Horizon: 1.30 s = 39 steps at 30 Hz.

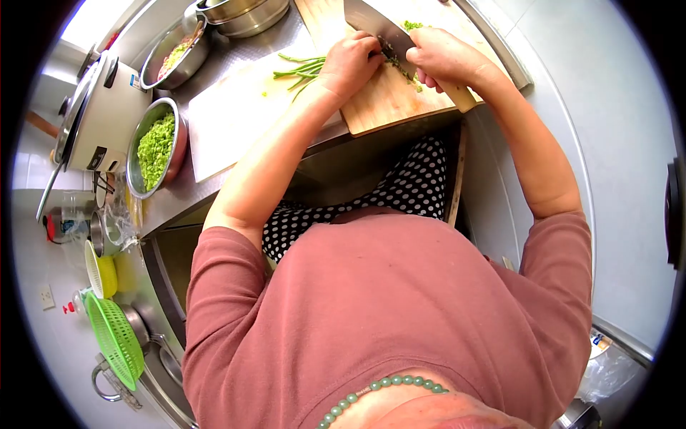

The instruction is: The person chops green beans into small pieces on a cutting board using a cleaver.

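Observation:
My right hand (449,61) is closed round the handle of a broad kitchen cleaver (377,23), whose blade slants up and left over the wooden cutting board (389,107). My left hand (350,66) presses down beside the blade, fingers curled over a bunch of long green beans (304,69). The beans' long ends stick out to the left, over a white board (229,121). Small chopped green bits (411,77) lie between blade and right hand, and a few more sit near the board's far edge. My left fingertips are partly hidden.
A metal bowl of chopped greens (156,151) stands left of the white board. Behind it are another metal bowl (191,68) with mixed food, stacked metal pans (246,20) and a white cooker (118,107). A green basket (114,339) is at lower left. A wall runs along the right.

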### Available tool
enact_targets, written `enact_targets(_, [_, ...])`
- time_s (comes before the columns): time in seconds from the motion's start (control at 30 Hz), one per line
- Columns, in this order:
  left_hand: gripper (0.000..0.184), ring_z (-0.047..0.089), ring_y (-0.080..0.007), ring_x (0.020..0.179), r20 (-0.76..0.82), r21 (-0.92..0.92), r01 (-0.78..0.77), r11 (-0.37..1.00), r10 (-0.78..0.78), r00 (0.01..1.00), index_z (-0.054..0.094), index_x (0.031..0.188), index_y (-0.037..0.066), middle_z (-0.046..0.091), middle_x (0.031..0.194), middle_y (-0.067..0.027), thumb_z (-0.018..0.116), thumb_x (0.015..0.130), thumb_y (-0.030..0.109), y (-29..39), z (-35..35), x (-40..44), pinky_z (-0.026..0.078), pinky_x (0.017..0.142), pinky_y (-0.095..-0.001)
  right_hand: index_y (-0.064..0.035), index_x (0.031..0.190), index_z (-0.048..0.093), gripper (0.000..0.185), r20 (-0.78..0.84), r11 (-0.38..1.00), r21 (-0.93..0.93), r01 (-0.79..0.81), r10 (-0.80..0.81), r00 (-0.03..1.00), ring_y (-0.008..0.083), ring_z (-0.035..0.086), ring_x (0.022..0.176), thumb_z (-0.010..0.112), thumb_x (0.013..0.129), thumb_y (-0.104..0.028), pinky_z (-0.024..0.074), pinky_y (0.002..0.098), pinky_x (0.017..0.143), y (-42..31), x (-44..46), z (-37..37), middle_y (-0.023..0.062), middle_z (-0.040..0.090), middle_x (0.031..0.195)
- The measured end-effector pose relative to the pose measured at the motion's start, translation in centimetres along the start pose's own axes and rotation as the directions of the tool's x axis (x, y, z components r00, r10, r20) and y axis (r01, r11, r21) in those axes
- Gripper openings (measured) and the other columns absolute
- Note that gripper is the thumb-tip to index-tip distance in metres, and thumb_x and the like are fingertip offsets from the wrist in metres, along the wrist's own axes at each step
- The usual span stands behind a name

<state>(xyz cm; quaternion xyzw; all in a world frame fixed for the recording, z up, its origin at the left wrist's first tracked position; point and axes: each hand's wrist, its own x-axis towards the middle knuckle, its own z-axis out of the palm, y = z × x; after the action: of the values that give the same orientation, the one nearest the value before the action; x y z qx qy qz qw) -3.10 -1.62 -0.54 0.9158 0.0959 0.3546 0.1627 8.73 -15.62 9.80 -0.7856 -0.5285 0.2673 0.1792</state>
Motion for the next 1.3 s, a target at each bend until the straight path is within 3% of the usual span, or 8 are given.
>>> enact_targets(0.1, [0.012, 0.063, -0.0326, 0.082, -0.043, 0.045, -0.063, 0.997, 0.065, 0.997, 0.067, 0.085, 0.006, 0.064, 0.089, -0.0110, 0.070, 0.073, 0.008, -0.2, 0.0, -0.2, 0.052, 0.074, -0.0390, 0.0065, 0.081, 0.045, 0.013, -0.007, 0.999, 0.045, -0.013, 0.013, 1.000, 0.0190, 0.055, 0.046, 0.040, 0.083, -0.005, 0.0480, 0.0338, 0.041, -0.3, -0.6, 0.0, 0.0139, 0.058, 0.063])
enact_targets(0.47, [0.015, 0.062, -0.0329, 0.083, -0.041, 0.048, -0.022, 0.999, 0.024, 0.999, 0.066, 0.086, 0.005, 0.064, 0.089, -0.0121, 0.071, 0.072, 0.008, 0.1, 0.2, -0.3, 0.052, 0.075, -0.0399, 0.0079, 0.082, 0.052, 0.017, -0.073, 0.978, 0.206, -0.021, 0.037, 0.997, 0.0183, 0.059, 0.052, 0.044, 0.083, -0.007, 0.0507, 0.0342, 0.046, 0.3, -3.9, 0.1, 0.0133, 0.060, 0.066])
enact_targets(0.57, [0.014, 0.062, -0.0335, 0.083, -0.053, 0.049, -0.037, 0.998, 0.039, 0.998, 0.065, 0.085, 0.005, 0.063, 0.088, -0.0125, 0.070, 0.073, 0.008, 0.2, 0.1, -0.2, 0.051, 0.074, -0.0405, 0.0005, 0.079, 0.042, 0.012, -0.115, 0.980, 0.200, -0.009, 0.032, 0.993, 0.0133, 0.054, 0.047, 0.042, 0.086, -0.008, 0.0451, 0.0300, 0.040, 0.9, -4.2, 0.9, 0.0094, 0.057, 0.064])
enact_targets(0.87, [0.013, 0.062, -0.0336, 0.084, -0.040, 0.074, -0.040, 0.996, 0.044, 0.998, 0.064, 0.085, 0.004, 0.063, 0.087, -0.0126, 0.069, 0.073, 0.008, 0.0, 0.2, -0.2, 0.051, 0.075, -0.0405, 0.0023, 0.077, 0.043, 0.015, -0.077, 0.996, 0.087, 0.001, 0.005, 0.997, 0.0158, 0.055, 0.043, 0.042, 0.087, -0.009, 0.0465, 0.0316, 0.041, 0.5, -4.0, 0.8, 0.0118, 0.058, 0.062])
enact_targets(0.97, [0.013, 0.062, -0.0332, 0.084, -0.041, 0.076, -0.029, 0.997, 0.033, 0.999, 0.064, 0.084, 0.005, 0.063, 0.087, -0.0125, 0.069, 0.073, 0.008, 0.0, 0.2, -0.1, 0.051, 0.075, -0.0401, 0.0064, 0.068, 0.057, 0.021, -0.076, 1.000, 0.003, 0.028, -0.028, 0.997, 0.0261, 0.064, 0.053, 0.043, 0.078, -0.007, 0.0533, 0.0392, 0.054, -0.3, -3.6, 0.2, 0.0179, 0.061, 0.057])
enact_targets(1.07, [0.012, 0.062, -0.0330, 0.083, -0.042, 0.067, -0.013, 0.998, 0.016, 0.999, 0.065, 0.084, 0.005, 0.064, 0.088, -0.0125, 0.069, 0.073, 0.008, 0.1, 0.1, -0.1, 0.052, 0.075, -0.0397, 0.0056, 0.079, 0.046, 0.014, 0.010, 0.998, -0.056, -0.022, 0.023, 1.000, 0.0192, 0.056, 0.045, 0.041, 0.084, -0.007, 0.0491, 0.0345, 0.042, -0.7, -2.4, -0.4, 0.0133, 0.058, 0.061])
enact_targets(1.3, [0.015, 0.063, -0.0332, 0.081, -0.020, 0.042, 0.039, 0.998, -0.038, 0.999, 0.066, 0.086, 0.005, 0.065, 0.088, -0.0119, 0.071, 0.072, 0.008, 0.0, 0.3, -0.3, 0.052, 0.075, -0.0393, 0.0087, 0.081, 0.048, 0.014, 0.042, 0.999, -0.043, 0.009, -0.007, 0.999, 0.0210, 0.057, 0.047, 0.040, 0.079, -0.003, 0.0499, 0.0359, 0.043, -1.0, 1.0, 0.0, 0.0141, 0.057, 0.061])
